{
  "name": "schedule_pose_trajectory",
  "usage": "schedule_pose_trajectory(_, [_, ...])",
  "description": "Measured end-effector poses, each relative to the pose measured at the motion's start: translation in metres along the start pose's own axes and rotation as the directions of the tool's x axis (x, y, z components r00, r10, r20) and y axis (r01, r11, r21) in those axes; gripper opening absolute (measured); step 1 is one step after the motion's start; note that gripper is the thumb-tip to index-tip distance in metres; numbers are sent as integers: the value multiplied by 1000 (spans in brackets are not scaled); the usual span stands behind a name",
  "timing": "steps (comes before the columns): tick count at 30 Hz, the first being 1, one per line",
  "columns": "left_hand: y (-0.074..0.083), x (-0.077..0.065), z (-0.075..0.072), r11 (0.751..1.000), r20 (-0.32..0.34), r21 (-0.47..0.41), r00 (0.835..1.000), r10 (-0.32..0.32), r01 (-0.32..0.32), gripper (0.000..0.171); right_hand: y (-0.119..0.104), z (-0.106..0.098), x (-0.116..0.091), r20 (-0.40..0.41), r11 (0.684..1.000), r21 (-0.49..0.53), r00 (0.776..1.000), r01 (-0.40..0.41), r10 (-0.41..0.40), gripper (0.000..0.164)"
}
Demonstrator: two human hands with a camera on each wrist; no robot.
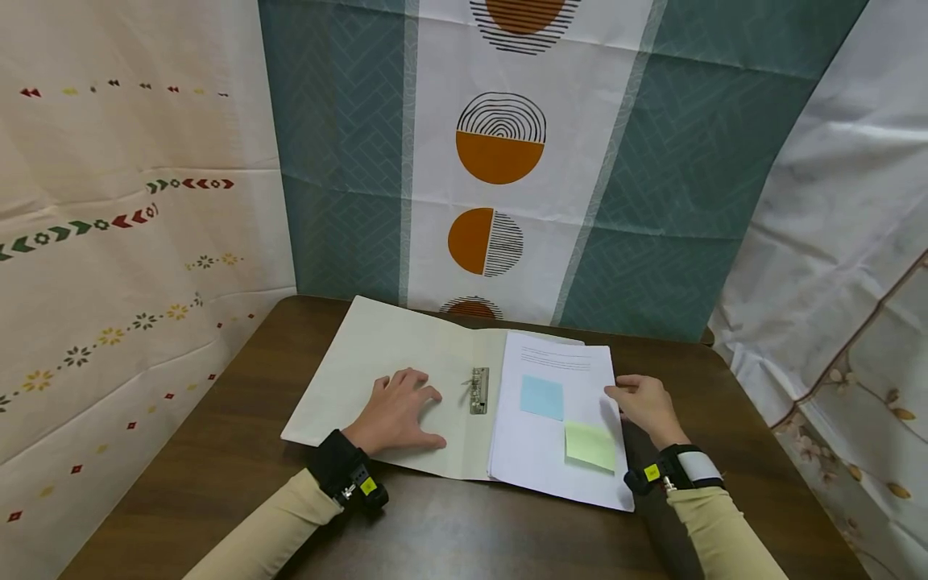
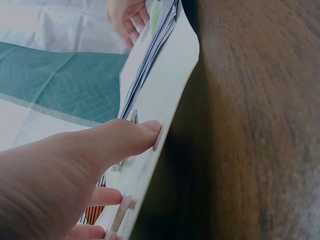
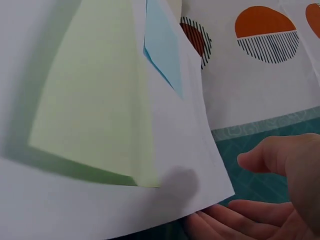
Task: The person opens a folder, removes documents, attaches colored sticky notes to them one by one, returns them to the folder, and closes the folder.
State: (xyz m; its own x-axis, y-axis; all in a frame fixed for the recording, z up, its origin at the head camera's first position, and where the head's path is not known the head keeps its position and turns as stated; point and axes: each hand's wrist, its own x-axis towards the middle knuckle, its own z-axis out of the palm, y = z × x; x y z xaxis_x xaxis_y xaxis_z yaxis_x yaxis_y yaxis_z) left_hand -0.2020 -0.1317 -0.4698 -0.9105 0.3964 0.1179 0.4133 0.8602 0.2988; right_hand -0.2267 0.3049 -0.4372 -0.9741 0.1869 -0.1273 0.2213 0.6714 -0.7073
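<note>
An off-white folder lies opened flat on the table, a metal clip near its spine. My left hand rests on the left cover with fingers spread; in the left wrist view its thumb touches the cover near the front edge. White printed sheets are stacked over the right side. On the top sheet are a blue sticky note and a light green sticky note. At the sheets' right edge is my right hand; its fingers reach under the edge, the thumb apart from the paper.
The dark wooden table extends around the folder. Behind it hangs a teal and white curtain with orange circles. Patterned cloths hang at the left and right.
</note>
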Motion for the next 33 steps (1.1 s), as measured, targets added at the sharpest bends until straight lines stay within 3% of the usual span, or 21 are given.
schedule_pose_trajectory(7, [-1, -1, -1, 1000, -7, -7, 1000, 9, -9, 66, -14, -4, 0, -60, 997, -59, 996, 56, -60, 58])
schedule_pose_trajectory(14, [-2, 0, 1, 1000, -3, -7, 1000, 2, -2, 67, -46, 7, -1, -22, 993, -17, 993, 118, -119, 54])
schedule_pose_trajectory(20, [-1, 1, 1, 1000, -5, -13, 1000, 4, -4, 67, -79, 28, -1, 23, 982, 3, 981, 190, -190, 51])
schedule_pose_trajectory(28, [1, -1, -2, 1000, -9, -25, 1000, 15, -16, 66, -125, 64, -5, 38, 945, 0, 945, 326, -326, 43])
schedule_pose_trajectory(33, [2, -2, -3, 1000, -5, -25, 1000, 13, -14, 66, -145, 90, -9, 92, 922, 8, 918, 388, -387, 39])
